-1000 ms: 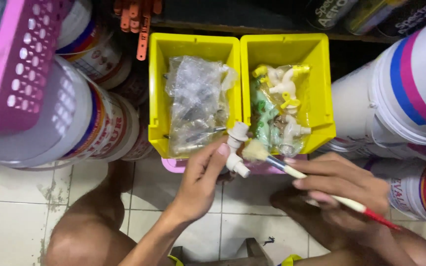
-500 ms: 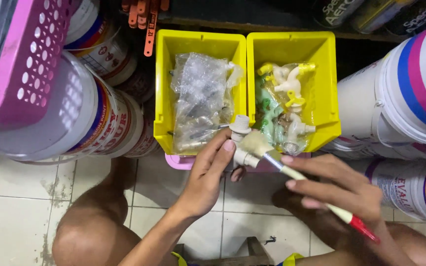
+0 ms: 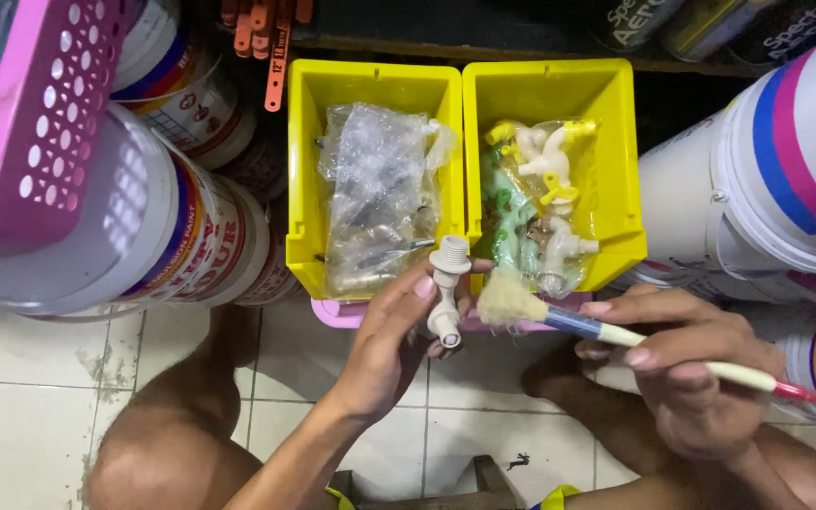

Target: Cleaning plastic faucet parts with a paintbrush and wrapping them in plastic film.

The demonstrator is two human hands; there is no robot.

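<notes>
Fingers of the left hand (image 3: 394, 345) clasp a small white plastic tap (image 3: 447, 288) before the yellow plastic bins' (image 3: 380, 87) front edge; the right hand (image 3: 687, 364) grips a cream-handled paintbrush (image 3: 559, 319), bristles beside the tap.

A hardware shop: stacked paint buckets (image 3: 191, 236), yellow bins (image 3: 540, 104) of bagged plastic taps (image 3: 545, 203), tiled floor (image 3: 21, 416).

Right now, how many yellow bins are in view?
2. The left yellow bin holds clear plastic bags; the right yellow bin, touching it, holds bagged plastic taps. Others may be hidden outside the picture.
</notes>
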